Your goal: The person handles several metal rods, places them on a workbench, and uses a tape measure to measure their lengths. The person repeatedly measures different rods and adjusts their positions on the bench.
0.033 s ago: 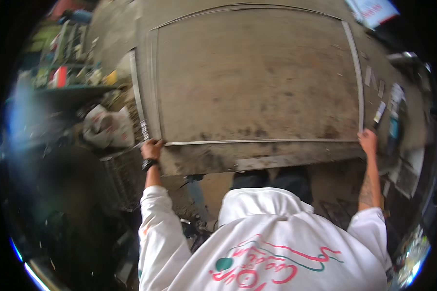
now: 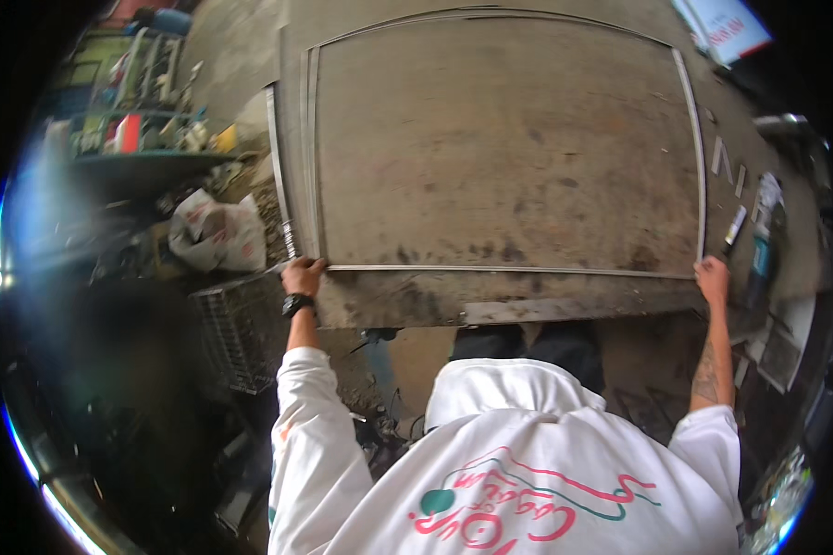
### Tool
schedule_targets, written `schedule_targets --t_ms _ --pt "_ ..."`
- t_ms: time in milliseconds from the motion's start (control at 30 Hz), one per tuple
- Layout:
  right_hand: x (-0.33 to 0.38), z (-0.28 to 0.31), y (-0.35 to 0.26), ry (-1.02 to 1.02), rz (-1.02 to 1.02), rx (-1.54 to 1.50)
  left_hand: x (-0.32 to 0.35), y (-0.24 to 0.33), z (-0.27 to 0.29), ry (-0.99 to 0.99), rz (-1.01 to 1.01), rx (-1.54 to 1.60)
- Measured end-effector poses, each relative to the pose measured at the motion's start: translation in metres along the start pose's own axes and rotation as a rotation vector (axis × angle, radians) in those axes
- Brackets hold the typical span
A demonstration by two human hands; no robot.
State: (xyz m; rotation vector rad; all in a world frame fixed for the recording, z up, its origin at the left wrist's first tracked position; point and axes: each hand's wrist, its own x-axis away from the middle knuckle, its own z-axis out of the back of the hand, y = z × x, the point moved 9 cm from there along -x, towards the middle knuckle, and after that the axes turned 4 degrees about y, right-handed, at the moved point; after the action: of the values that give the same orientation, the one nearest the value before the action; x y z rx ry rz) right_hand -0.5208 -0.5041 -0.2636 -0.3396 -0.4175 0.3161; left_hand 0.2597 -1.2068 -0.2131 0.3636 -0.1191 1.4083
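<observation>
A large rectangle of thin metal strips lies on a worn wooden worktable (image 2: pixel 491 157). Its near side is a long slim metal strip (image 2: pixel 509 269) running between my two hands. With fingers closed, my left hand (image 2: pixel 304 276), a dark watch on its wrist, grips the strip's left end at the near left corner. At the opposite end, my right hand (image 2: pixel 712 279) pinches the strip where it meets the right side strip (image 2: pixel 697 148). Left of the rectangle, a separate metal strip (image 2: pixel 276 153) lies along the table edge, its lower end close to my left hand.
Beyond the right strip lie small metal offcuts (image 2: pixel 739 181), a tool with a pale blade (image 2: pixel 736 225) and a teal power tool (image 2: pixel 761 254). A white plastic bag (image 2: pixel 217 231) and a wire crate (image 2: pixel 236 338) stand left of the table. A flat bar (image 2: pixel 565 306) runs along the near edge.
The whole view has shifted slightly, so the table and both hands appear a little further right. Both hands stay at the same ends of the strip.
</observation>
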Motion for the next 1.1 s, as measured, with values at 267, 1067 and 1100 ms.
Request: schedule_targets --t_ms 267,1067,1100 --pt "0.013 0.014 -0.045 0.051 -0.015 -0.053 0.007 0.040 0.012 0.158 -0.016 0.066" --pt "0.010 0.007 -0.047 0.118 0.045 -0.028 -0.006 0.025 0.010 0.111 0.024 -0.041" --pt "0.012 0.009 -0.046 0.098 0.017 -0.027 -0.004 0.029 0.008 0.101 0.041 -0.052"
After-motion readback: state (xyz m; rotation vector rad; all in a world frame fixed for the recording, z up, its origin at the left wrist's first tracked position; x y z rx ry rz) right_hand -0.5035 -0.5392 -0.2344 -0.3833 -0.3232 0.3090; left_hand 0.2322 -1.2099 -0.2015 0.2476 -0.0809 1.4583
